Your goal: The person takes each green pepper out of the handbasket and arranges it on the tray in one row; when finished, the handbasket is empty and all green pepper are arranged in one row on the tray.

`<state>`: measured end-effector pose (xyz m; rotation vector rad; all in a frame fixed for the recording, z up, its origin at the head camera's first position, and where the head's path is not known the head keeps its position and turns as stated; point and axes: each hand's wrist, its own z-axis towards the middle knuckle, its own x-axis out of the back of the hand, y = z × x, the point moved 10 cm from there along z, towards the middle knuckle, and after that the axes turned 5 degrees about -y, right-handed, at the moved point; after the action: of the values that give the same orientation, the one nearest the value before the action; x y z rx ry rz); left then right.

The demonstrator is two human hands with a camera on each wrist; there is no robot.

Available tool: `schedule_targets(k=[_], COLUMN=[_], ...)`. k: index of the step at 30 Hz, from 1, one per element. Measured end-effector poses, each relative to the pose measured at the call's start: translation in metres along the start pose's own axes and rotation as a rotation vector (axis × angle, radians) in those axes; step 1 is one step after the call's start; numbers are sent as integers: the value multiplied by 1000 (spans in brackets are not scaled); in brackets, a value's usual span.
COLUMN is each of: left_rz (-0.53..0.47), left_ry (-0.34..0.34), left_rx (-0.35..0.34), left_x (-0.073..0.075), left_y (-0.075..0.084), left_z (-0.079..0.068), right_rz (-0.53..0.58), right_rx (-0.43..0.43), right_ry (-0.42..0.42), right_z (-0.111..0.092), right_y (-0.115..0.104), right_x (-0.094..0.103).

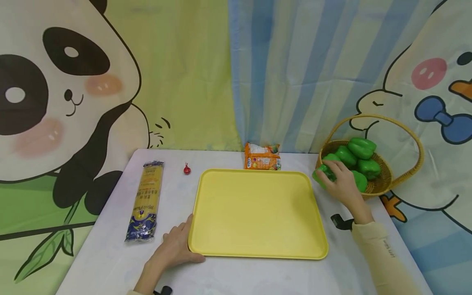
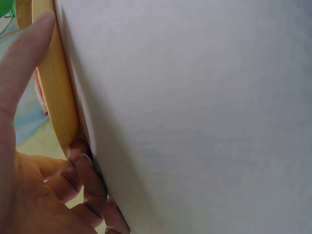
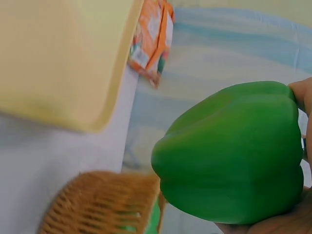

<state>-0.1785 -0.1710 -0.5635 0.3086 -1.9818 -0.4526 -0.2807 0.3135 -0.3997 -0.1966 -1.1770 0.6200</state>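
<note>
My right hand [image 1: 342, 182] holds a green bell pepper [image 3: 234, 156] at the left rim of the wicker basket [image 1: 385, 176], thumb and fingers around it. In the right wrist view the pepper fills the right half, over the basket's side. Several more green bell peppers [image 1: 362, 148] lie in the basket under its tall handle. At the front left corner of the yellow tray [image 1: 258, 213], my left hand [image 1: 175, 246] grips the edge. Its thumb lies along the front side and its fingers bend against the left side, as the left wrist view shows.
A yellow and blue noodle packet [image 1: 145, 200] lies on the white table [image 1: 265, 278] left of the tray. Behind it, a small red item [image 1: 187, 169] sits nearby. An orange snack bag [image 1: 262, 156] lies behind the tray, against the printed curtain [image 1: 199, 73].
</note>
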Motion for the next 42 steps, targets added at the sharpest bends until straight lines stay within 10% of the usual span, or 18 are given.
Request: schedule_targets(k=[22, 42], left_rz=[13, -2], left_ry=[1, -6], left_rx=[-6, -3], left_x=[-1, -2], left_y=[-2, -1], left_z=[0, 0], right_rz=[152, 115], right_rx=[35, -25], right_ry=[-257, -335], right_z=[-28, -34], right_y=[-43, -37], right_x=[-105, -123])
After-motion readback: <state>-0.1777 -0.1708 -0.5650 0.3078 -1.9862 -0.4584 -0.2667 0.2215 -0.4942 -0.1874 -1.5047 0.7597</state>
